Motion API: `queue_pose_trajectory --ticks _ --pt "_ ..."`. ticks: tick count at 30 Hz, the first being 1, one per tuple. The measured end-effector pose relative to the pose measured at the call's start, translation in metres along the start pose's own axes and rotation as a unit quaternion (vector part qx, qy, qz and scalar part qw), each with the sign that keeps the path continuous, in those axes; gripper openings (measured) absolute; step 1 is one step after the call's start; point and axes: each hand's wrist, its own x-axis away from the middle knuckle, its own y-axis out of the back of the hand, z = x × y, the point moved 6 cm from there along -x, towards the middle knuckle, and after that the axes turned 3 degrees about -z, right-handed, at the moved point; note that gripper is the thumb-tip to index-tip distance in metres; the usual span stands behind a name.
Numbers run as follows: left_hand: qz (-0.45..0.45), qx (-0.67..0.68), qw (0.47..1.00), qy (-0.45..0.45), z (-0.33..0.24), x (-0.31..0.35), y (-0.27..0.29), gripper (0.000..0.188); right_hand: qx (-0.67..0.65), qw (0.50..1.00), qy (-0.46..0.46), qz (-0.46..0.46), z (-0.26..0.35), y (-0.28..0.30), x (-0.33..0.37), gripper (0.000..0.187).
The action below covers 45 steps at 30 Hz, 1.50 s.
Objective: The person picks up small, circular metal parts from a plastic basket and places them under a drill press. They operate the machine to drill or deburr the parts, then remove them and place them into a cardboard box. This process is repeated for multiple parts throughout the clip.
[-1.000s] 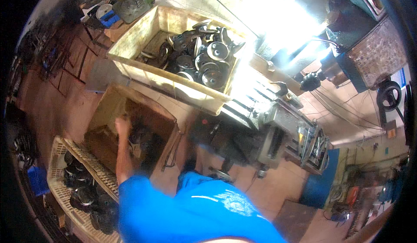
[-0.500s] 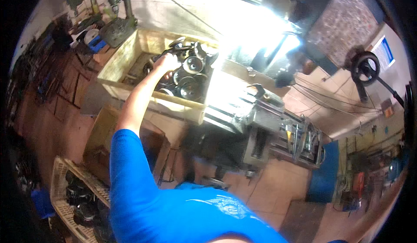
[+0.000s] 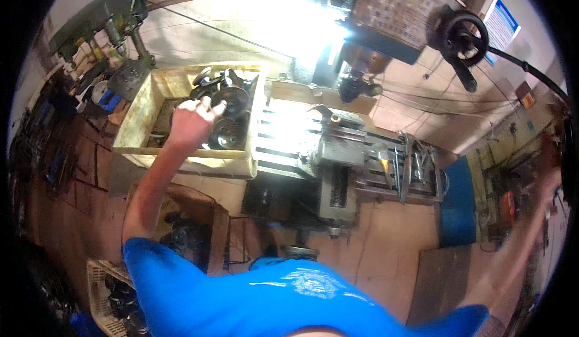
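Observation:
My left arm reaches forward over a cream plastic bin (image 3: 140,117). There my left hand (image 3: 196,122) has its fingers curled at the rim of a dark round metal part (image 3: 234,100), and seems to grip it. Beside and below it in the bin lie other shiny round metal parts, among them a cup-shaped one (image 3: 226,134). On the far right my right arm stretches up along the picture's edge. My right hand (image 3: 551,179) is blurred and dim there, so its fingers and anything in them cannot be made out.
Right of the bin is a machine table (image 3: 283,156) with a metal vise (image 3: 347,150); tools lie in a tray (image 3: 416,177). A black handwheel (image 3: 463,35) hangs upper right. Drill presses (image 3: 117,32) stand at the left back. Below are a box (image 3: 218,234) and a crate (image 3: 99,295) of dark parts.
The view has shifted, so the bin sits further left. My left hand stays over the parts, now at the dark round one. My right arm has come into view at the right edge.

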Motion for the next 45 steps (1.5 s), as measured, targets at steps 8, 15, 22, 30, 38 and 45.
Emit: queue_pose_trajectory --ticks 8,15,22,30,38,45 --pt "-0.154 0.184 0.946 -0.219 -0.15 -0.053 0.055 0.027 -0.646 0.532 -0.363 0.41 0.168 -0.236 0.186 0.039" --pt "0.037 0.581 0.813 0.012 -0.16 -0.053 0.017 0.043 -0.639 0.471 -0.478 0.375 0.166 -0.249 0.221 0.034" --pt "0.141 0.851 0.438 0.252 -0.193 -0.041 -0.034 0.05 -0.55 0.566 -0.492 0.367 0.163 -0.255 0.221 0.032" --pt "0.101 0.844 0.397 0.347 -0.199 -0.051 -0.09 0.04 -0.57 0.533 -0.542 0.314 0.159 -0.265 0.218 0.048" --pt "0.07 0.842 0.379 0.378 -0.166 -0.089 -0.14 0.044 -0.376 0.855 -0.258 0.246 0.101 -0.153 0.126 0.048" --pt "0.095 0.819 0.42 0.379 -0.167 -0.12 -0.157 0.05 -0.256 0.909 -0.26 0.203 0.068 -0.061 0.085 0.044"
